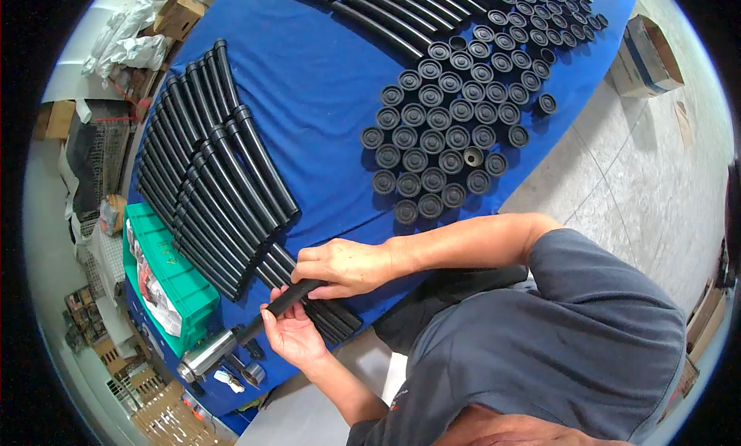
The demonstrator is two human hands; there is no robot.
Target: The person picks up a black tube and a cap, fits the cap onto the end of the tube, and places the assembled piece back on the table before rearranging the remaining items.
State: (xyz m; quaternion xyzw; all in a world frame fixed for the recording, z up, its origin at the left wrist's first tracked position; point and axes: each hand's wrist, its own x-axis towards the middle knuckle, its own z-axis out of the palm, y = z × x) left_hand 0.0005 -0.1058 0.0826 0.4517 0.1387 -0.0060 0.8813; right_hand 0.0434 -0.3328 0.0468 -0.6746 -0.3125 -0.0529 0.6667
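Observation:
A black tube (290,298) slants down and left to a silver metal cylinder (208,355) near the table's front-left corner. Palm down, my right hand (341,267) has its fingers closed round the tube's upper end. My left hand (295,334) is palm up beneath the tube, its fingers and thumb curled against it. Several black tubes (328,315) lie under and beside my hands. Whether the tube sits inside the cylinder or against its end, I cannot tell.
More black tubes (231,176) lie in rows on the blue-covered table (324,83). Several round black caps (438,118) stand at the upper right. A green crate (181,268) is on the left. Beyond the table are a cardboard box (648,56) and wire racks.

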